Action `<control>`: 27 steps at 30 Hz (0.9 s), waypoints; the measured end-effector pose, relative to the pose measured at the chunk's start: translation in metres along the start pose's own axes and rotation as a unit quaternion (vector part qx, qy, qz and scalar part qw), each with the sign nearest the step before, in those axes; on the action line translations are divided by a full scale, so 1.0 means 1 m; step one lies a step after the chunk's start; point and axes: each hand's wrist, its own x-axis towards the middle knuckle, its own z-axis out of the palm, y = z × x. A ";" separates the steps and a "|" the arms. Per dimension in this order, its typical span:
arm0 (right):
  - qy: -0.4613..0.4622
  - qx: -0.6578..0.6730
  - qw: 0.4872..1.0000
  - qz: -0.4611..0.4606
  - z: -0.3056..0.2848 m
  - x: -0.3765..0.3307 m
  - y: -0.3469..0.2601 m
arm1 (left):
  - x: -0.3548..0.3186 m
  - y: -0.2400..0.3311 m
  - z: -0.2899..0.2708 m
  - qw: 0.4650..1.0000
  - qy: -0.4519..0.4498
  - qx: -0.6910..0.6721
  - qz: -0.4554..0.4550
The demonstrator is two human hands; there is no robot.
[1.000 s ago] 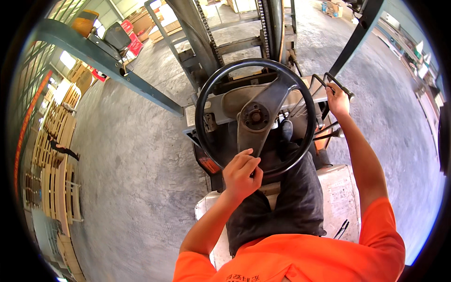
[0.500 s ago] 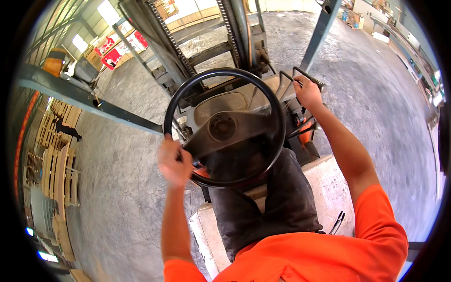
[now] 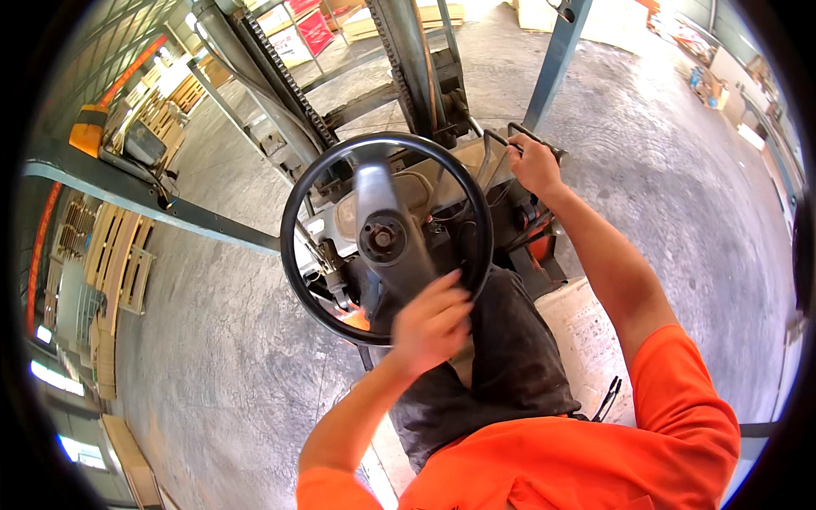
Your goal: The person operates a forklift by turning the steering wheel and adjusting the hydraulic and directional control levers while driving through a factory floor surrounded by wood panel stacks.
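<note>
A black steering wheel (image 3: 293,285) of a forklift stands before me, its broad spoke tilted from the top toward the lower right. My left hand (image 3: 432,325) is on the wheel's lower right rim, blurred by motion, its fingers curled over it. Ahead and to the right, my right hand (image 3: 535,163) is closed on a black bent control lever (image 3: 501,136), one of several by the dashboard. Its palm hides part of the grip. The forklift's mast (image 3: 399,64), with chains, rises beyond the wheel.
A blue-grey post (image 3: 557,72) rises ahead on the right, and another blue-grey bar (image 3: 212,223) crosses on the left. Wooden pallets (image 3: 119,246) stand along the left side. Boxes and boards (image 3: 710,89) lie at the far right on the concrete floor (image 3: 680,204).
My left hand has swept from the wheel's left side to its lower right, and the spoke has turned. The surroundings have shifted rightward ahead. My right hand stays on the lever.
</note>
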 end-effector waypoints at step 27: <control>-0.017 0.195 0.976 -0.098 0.041 0.182 0.020 | 0.132 -0.173 -0.128 0.939 0.092 0.314 -0.109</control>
